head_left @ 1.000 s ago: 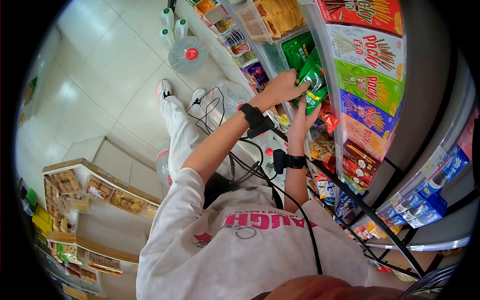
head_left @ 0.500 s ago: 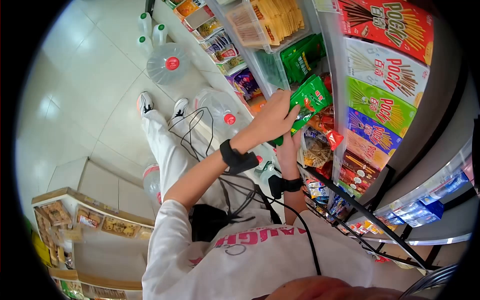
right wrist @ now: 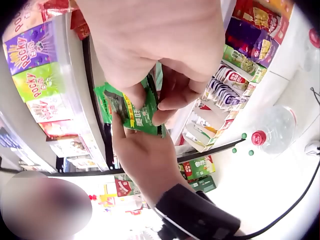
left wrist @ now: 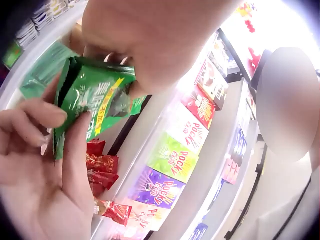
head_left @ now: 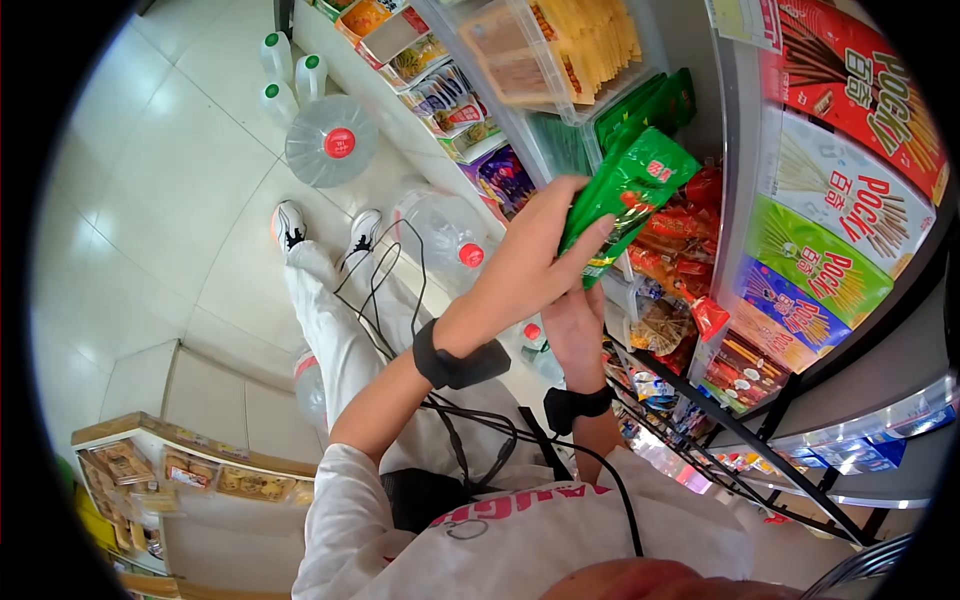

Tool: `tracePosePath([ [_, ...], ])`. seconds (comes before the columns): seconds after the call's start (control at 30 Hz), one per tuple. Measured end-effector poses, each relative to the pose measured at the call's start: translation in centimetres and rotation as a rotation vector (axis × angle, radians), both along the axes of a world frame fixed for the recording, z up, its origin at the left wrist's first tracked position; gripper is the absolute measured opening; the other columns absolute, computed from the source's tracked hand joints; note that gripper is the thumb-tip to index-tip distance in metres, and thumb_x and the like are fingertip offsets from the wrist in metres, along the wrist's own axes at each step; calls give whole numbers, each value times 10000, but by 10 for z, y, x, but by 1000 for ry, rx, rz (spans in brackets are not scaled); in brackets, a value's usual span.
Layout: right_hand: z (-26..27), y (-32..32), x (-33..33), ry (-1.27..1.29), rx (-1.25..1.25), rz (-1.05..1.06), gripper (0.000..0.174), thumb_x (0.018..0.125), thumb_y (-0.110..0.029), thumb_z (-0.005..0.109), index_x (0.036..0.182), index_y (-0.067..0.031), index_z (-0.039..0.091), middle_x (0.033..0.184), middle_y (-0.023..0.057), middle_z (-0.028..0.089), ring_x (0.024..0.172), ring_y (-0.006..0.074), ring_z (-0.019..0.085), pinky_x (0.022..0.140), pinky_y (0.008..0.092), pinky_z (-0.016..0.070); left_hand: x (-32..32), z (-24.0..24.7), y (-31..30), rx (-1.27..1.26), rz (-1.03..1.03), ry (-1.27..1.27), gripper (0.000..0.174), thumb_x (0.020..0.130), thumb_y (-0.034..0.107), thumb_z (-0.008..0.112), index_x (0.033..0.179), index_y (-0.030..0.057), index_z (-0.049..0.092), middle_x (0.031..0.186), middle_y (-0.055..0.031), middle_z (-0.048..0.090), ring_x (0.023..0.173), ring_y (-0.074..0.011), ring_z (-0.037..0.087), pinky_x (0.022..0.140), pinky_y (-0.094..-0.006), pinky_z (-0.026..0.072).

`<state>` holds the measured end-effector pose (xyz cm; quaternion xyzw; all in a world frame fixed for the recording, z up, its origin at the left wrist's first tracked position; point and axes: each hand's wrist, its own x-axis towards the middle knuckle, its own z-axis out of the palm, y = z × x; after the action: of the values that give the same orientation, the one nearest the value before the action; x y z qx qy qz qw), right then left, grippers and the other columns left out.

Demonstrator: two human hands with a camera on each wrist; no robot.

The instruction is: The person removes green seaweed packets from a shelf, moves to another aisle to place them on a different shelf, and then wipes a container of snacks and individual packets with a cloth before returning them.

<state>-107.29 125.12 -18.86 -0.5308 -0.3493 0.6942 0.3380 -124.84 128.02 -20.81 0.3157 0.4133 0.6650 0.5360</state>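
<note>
A shiny green snack packet [head_left: 635, 190] is held tilted in front of the shelf, between both hands. My left hand [head_left: 525, 245] grips its near side, with the thumb across the front. My right hand [head_left: 575, 330] holds the lower end from below, its fingertips partly hidden. In the left wrist view, the right thumb and fingers pinch the edge of the packet [left wrist: 90, 102]. The right wrist view shows both hands on the packet [right wrist: 140, 112]. Whether it is one packet or several together, I cannot tell. Similar green packets [head_left: 680, 100] stand in a clear bin behind.
Pocky boxes [head_left: 825, 260] line the shelf at the right. Yellowish packs [head_left: 585, 55] fill a clear bin above the green ones. Red-wrapped snacks [head_left: 685, 225] lie beside the hands. Large clear bottles [head_left: 325, 155] stand on the floor; black cables [head_left: 385, 290] hang before the legs.
The green packet has come away from the bin and nearer to the head camera, held by both hands throughout. The view has shifted, and the shelf appears larger.
</note>
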Motion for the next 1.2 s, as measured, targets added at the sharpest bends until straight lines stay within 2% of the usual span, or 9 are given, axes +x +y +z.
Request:
tracePosePath([
  [0.1, 6, 12, 9, 191, -46, 7, 408, 1067, -207, 468, 1460, -107, 421, 1381, 77, 565, 1271, 211, 546, 1059, 418, 449, 1, 0, 14, 106, 61, 159, 402, 996, 205, 608, 1299, -32, 491, 1070, -188, 600, 964, -264, 623, 793, -369, 511],
  [0.23, 22, 42, -1, 317, -202, -250, 376, 1077, -240, 445, 1415, -75, 464, 1313, 80, 607, 1035, 184, 634, 974, 370, 501, -2, 17, 28, 78, 95, 220, 413, 953, 160, 623, 1279, -63, 503, 1128, -188, 565, 1012, -362, 591, 866, -413, 489],
  [0.27, 30, 48, -11, 469, -236, -342, 288, 1043, -169, 525, 1276, -1, 555, 1096, 93, 622, 739, 102, 474, 749, 255, 492, 0, 18, 34, 124, 133, 312, 406, 946, 129, 621, 1291, -51, 506, 1163, -178, 567, 1062, -356, 588, 905, -410, 489],
  [0.37, 34, 60, -9, 770, -286, -512, 303, 1036, -150, 538, 1267, 45, 533, 1003, 100, 586, 758, 100, 491, 703, 214, 485, -2, 19, 49, 294, 75, 550, 432, 874, 75, 644, 1282, -25, 542, 1215, -154, 575, 1166, -358, 560, 969, -399, 488],
  [0.5, 29, 58, 0, 1040, -269, -642, 352, 957, -17, 579, 1277, 97, 488, 1062, 133, 558, 793, 137, 525, 674, 215, 489, 12, 12, 79, 480, 81, 1014, 458, 805, 115, 664, 1247, 15, 595, 1272, -117, 582, 1266, -337, 513, 1050, -406, 452],
  [0.73, 28, 85, -3, 1380, -443, -720, 350, 948, 8, 560, 1274, 99, 471, 1071, 145, 563, 801, 160, 556, 686, 252, 501, 36, -4, 93, 348, 79, 1344, 312, 866, 216, 613, 1109, 45, 706, 1325, -62, 592, 1345, -290, 458, 1166, -420, 317],
  [0.9, 20, 97, -5, 1201, -400, -717, 282, 985, -36, 546, 1228, 94, 487, 1092, 149, 573, 830, 165, 570, 678, 240, 512, 22, -6, 92, 398, 51, 1305, 242, 851, 191, 617, 993, 40, 742, 1279, -71, 625, 1329, -299, 481, 1167, -418, 329],
  [1.1, 41, 103, 4, 1016, -518, -755, 262, 995, -46, 559, 1196, 111, 497, 1147, 171, 559, 930, 209, 594, 782, 271, 582, 28, -4, 94, 402, 148, 1226, 345, 821, 162, 619, 1118, -7, 669, 1189, -135, 653, 1269, -342, 540, 1126, -418, 393],
  [1.2, 56, 98, -8, 924, -550, -789, 251, 992, -26, 560, 1192, 117, 507, 1170, 193, 545, 1006, 246, 602, 863, 304, 598, 29, -7, 100, 419, 197, 1170, 381, 894, 246, 614, 1152, -32, 646, 1117, -157, 677, 1216, -370, 574, 1107, -441, 397],
])
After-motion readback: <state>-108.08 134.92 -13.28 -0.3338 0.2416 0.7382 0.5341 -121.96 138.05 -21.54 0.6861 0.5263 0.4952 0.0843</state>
